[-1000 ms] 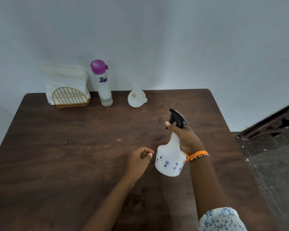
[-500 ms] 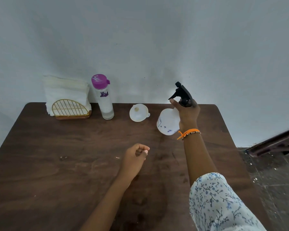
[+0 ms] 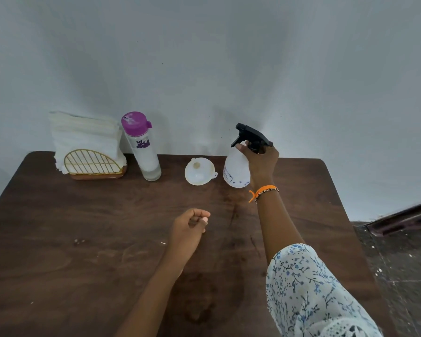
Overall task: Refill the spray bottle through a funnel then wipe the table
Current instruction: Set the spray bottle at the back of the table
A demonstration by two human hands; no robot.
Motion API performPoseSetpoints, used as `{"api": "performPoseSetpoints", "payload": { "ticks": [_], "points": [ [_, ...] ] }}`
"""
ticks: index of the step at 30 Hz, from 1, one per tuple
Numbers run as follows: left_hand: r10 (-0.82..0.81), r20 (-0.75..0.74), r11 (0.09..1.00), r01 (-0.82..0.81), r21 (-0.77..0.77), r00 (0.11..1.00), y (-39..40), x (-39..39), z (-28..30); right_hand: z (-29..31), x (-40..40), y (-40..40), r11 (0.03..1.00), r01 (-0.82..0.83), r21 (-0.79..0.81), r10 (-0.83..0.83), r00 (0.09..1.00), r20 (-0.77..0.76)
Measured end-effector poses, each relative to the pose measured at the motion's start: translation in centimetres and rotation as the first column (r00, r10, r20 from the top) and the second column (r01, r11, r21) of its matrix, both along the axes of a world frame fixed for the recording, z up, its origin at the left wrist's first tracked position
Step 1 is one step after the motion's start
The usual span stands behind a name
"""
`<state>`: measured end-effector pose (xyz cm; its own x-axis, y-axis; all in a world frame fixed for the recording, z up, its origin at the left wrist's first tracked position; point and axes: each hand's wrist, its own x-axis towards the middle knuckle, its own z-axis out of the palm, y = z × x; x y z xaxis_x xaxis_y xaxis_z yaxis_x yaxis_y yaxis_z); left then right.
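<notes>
The white spray bottle (image 3: 236, 170) with a black trigger head stands at the back of the dark wooden table (image 3: 83, 239), just right of the white funnel (image 3: 198, 175). My right hand (image 3: 261, 164) grips the bottle's neck below the trigger. A clear water bottle (image 3: 144, 152) with a purple cap stands left of the funnel. White napkins (image 3: 83, 135) sit in a gold wire holder (image 3: 93, 165) at the back left. My left hand (image 3: 190, 227) hovers over the middle of the table, fingers loosely curled and holding nothing.
A pale wall rises directly behind the table's back edge. To the right, the table ends at a dark speckled floor (image 3: 404, 263) with a dark wooden piece (image 3: 404, 218) lying on it. A damp-looking stain (image 3: 199, 300) marks the table near me.
My right hand carried the spray bottle from the table's middle to the back, beside the funnel, and brought it upright. My left hand stayed roughly in place.
</notes>
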<state>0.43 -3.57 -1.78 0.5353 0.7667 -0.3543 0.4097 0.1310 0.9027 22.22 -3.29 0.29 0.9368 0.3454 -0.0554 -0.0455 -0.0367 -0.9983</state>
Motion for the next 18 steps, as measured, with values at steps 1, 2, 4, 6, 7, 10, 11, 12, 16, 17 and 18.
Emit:
{"api": "performPoseSetpoints", "payload": {
  "ticks": [1,2,4,6,7,10,11,12,16,17,18],
  "points": [
    [0.005,0.001,1.000,-0.005,0.002,1.000,0.1,0.0,0.0,-0.1,0.1,0.1,1.000,-0.010,-0.009,0.010,1.000,0.005],
    [0.009,0.000,1.000,-0.009,0.000,1.000,0.2,0.1,0.0,-0.2,0.2,0.1,1.000,-0.022,-0.021,0.022,1.000,0.011],
    [0.014,-0.008,1.000,-0.014,-0.006,1.000,0.4,0.1,0.0,-0.5,0.3,0.3,0.997,-0.052,-0.057,0.054,0.998,0.031],
    [0.020,-0.012,1.000,-0.020,-0.011,1.000,0.5,0.1,0.1,-0.8,0.2,0.4,0.994,-0.072,-0.079,0.076,0.996,0.043],
    [0.025,-0.008,1.000,-0.025,-0.013,1.000,0.5,0.2,0.2,-0.9,0.1,0.5,0.994,-0.069,-0.082,0.073,0.996,0.044],
    [0.033,0.008,0.999,-0.033,-0.019,0.999,0.6,0.1,0.8,-1.2,-0.3,0.0,0.992,-0.059,-0.110,0.065,0.996,0.056],
    [0.035,0.013,0.999,-0.034,-0.022,0.999,0.6,0.0,1.0,-1.3,-0.5,-0.3,0.991,-0.071,-0.117,0.079,0.995,0.064],
    [0.037,0.018,0.999,-0.037,-0.023,0.999,0.7,-0.1,1.1,-1.3,-0.7,-0.9,0.990,-0.084,-0.111,0.091,0.994,0.059],
    [0.053,0.056,0.998,-0.052,-0.021,0.997,0.6,-1.0,1.6,-1.3,-2.6,-4.2,0.998,-0.016,-0.056,0.013,0.998,-0.058],
    [0.059,0.066,0.998,-0.057,-0.023,0.996,0.5,-1.4,1.8,-1.4,-3.4,-5.0,0.999,0.009,-0.051,-0.014,0.996,-0.083],
    [0.066,0.074,0.998,-0.064,-0.026,0.995,0.4,-1.9,2.0,-1.5,-4.3,-5.8,0.999,0.023,-0.039,-0.027,0.993,-0.113]
  ]
}}
